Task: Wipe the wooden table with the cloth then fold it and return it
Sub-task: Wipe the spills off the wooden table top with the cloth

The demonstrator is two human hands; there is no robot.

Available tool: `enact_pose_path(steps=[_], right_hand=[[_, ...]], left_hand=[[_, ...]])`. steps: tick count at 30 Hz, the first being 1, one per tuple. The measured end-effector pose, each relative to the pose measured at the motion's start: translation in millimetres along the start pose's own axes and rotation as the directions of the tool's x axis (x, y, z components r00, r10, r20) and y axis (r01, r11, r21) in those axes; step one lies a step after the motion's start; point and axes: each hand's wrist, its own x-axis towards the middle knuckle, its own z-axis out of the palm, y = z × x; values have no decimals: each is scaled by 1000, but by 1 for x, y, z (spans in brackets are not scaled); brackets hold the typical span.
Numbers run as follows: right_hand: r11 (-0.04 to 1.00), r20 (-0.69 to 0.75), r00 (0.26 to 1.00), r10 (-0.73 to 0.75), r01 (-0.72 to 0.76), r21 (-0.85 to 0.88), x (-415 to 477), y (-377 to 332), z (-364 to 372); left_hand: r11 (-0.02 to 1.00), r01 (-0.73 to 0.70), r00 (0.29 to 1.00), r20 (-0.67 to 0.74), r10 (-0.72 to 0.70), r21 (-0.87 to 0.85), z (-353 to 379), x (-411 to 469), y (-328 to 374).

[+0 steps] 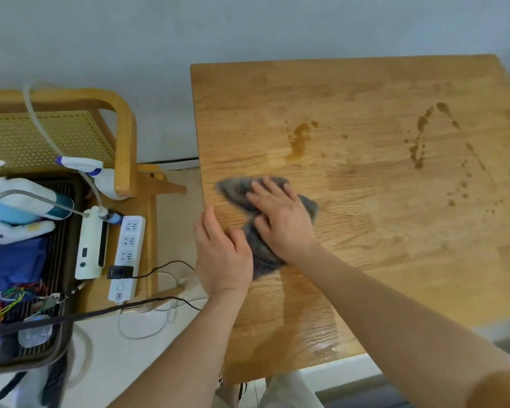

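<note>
A grey cloth (pixel 236 188) lies crumpled near the left edge of the wooden table (pixel 380 231). My right hand (pixel 280 216) presses flat on the cloth with its fingers spread. My left hand (pixel 221 254) rests on the table's left edge, fingers straight, touching the cloth's lower part. Brown liquid stains mark the wood: one blot (pixel 299 139) beyond the cloth, and a curved trail of drops (pixel 418 142) further right. A wet sheen shows on the near part of the table.
Left of the table stands a wooden chair (pixel 124 136) holding a tray of clutter, a white power strip (pixel 127 254), a white device (pixel 90 245) and a spray bottle (pixel 100 175). Cables lie on the pale floor between chair and table.
</note>
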Motion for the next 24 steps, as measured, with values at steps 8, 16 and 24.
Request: enact_pose_path(steps=[8,16,24], right_hand=[[945,-43,953,299,-289,156,-76,-16,-39],[951,-70,956,285,-291,-101,-67,-25,13],[998,10,998,60,-61,27,-13,-7,-15]], left_hand=[[997,14,1000,20,-12,-73,-4,1,-3],[999,1,1000,8,0,-51,-1,4,-2],[1000,-26,999,46,27,-16,-6,3,0]])
